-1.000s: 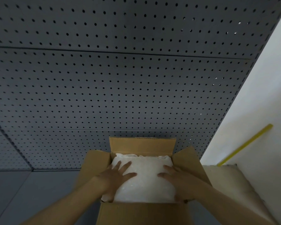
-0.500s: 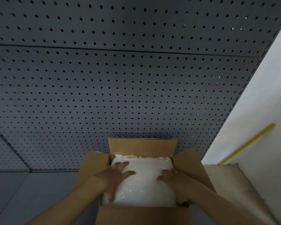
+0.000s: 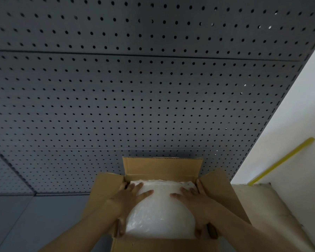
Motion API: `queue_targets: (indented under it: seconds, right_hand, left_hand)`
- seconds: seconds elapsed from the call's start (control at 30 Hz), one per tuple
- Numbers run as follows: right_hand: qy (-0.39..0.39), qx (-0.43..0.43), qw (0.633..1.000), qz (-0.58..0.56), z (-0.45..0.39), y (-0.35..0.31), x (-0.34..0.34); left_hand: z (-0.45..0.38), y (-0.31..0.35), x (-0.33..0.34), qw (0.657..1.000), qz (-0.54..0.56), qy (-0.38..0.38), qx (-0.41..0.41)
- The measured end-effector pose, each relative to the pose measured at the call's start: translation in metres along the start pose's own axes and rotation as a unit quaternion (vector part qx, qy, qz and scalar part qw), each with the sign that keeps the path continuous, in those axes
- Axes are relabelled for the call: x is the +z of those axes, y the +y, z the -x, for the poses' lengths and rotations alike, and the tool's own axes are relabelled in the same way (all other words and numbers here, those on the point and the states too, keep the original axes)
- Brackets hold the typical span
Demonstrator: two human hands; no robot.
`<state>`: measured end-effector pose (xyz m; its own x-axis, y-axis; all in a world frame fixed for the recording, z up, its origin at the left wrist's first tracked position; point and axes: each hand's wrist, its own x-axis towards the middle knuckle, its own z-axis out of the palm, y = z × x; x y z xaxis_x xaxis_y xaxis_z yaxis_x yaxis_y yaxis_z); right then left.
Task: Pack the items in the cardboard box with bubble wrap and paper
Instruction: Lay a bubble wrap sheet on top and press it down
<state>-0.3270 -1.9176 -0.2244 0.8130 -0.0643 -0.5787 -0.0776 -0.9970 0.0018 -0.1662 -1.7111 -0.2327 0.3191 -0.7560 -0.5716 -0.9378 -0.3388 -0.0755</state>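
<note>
An open cardboard box (image 3: 162, 167) stands at the bottom middle, its four flaps spread outward. White bubble wrap (image 3: 160, 215) bulges up and fills the box, hiding whatever lies under it. My left hand (image 3: 129, 195) lies flat on the wrap's left side with fingers spread, reaching the far left corner. My right hand (image 3: 191, 197) lies flat on the right side, fingers spread, its outer finger against the right wall. Neither hand grips anything.
A dark grey pegboard wall (image 3: 135, 97) rises right behind the box. The box rests on a grey surface (image 3: 25, 224). At the right are a white wall, a yellow strip (image 3: 282, 160) and a beige padded surface (image 3: 258, 206).
Both hands have slid forward and outward over the bubble wrap, toward the far corners of the box. The wrap now bulges more between them.
</note>
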Motion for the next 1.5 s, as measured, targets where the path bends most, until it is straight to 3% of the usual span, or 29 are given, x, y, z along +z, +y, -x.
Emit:
queue_targets:
  seconds: [0.2, 0.3, 0.37, 0.43, 0.5, 0.57, 0.63, 0.67, 0.77, 0.8, 0.9, 1.0, 1.1, 1.3, 1.4, 1.5]
  right_hand:
    - [0.0, 0.014, 1.0, -0.008, 0.008, -0.002, 0.0]
    - [0.009, 0.023, 1.0, 0.007, 0.015, -0.002, -0.001]
    - [0.02, 0.048, 0.999, 0.009, 0.023, 0.0, -0.001]
    - [0.059, 0.097, 0.993, 0.012, 0.033, 0.0, 0.0]
    - [0.13, 0.209, 0.969, -0.027, 0.037, -0.004, -0.002]
    - [0.165, 0.344, 0.917, -0.115, 0.041, -0.007, -0.009]
    - [0.135, 0.408, 0.869, -0.243, 0.041, -0.001, -0.014]
    - [0.13, 0.403, 0.863, -0.276, 0.037, 0.006, -0.012]
    - [0.141, 0.352, 0.888, -0.26, 0.045, 0.014, -0.011]
    - [0.157, 0.351, 0.88, -0.278, 0.054, 0.012, -0.016]
    - [0.242, 0.325, 0.87, -0.28, 0.07, 0.008, -0.024]
    - [0.32, 0.235, 0.861, -0.316, 0.08, -0.001, -0.028]
    - [0.322, 0.164, 0.873, -0.327, 0.075, -0.009, -0.022]
    - [0.218, 0.067, 0.933, -0.279, 0.049, -0.012, 0.009]
    - [0.196, 0.064, 0.944, -0.258, 0.038, -0.012, 0.024]
    - [0.184, 0.07, 0.956, -0.219, 0.032, -0.012, 0.028]
  left_hand:
    - [0.004, -0.008, 0.012, 0.999, 0.022, 0.04, 0.005]
    - [0.015, -0.011, 0.014, 0.997, 0.045, 0.058, -0.035]
    - [0.027, -0.011, 0.013, 0.988, 0.057, 0.104, -0.103]
    - [0.035, -0.01, 0.011, 0.955, 0.087, 0.172, -0.224]
    - [0.043, -0.011, 0.004, 0.909, 0.146, 0.157, -0.356]
    - [0.048, -0.018, 0.002, 0.876, 0.237, 0.108, -0.406]
    - [0.05, -0.023, 0.003, 0.879, 0.287, 0.089, -0.371]
    - [0.051, -0.023, 0.003, 0.881, 0.292, 0.097, -0.359]
    - [0.053, -0.015, -0.012, 0.881, 0.266, 0.168, -0.352]
    - [0.054, -0.01, -0.018, 0.883, 0.262, 0.192, -0.339]
    - [0.065, 0.01, -0.035, 0.917, 0.227, 0.245, -0.216]
    - [0.071, 0.023, -0.036, 0.935, 0.308, 0.168, -0.051]
    - [0.063, 0.029, -0.023, 0.92, 0.379, 0.084, 0.054]
    - [0.051, 0.038, 0.011, 0.949, 0.3, -0.048, 0.087]
    - [0.032, 0.038, 0.034, 0.948, 0.314, -0.036, 0.038]
    - [0.029, 0.049, 0.033, 0.973, 0.214, -0.077, 0.038]
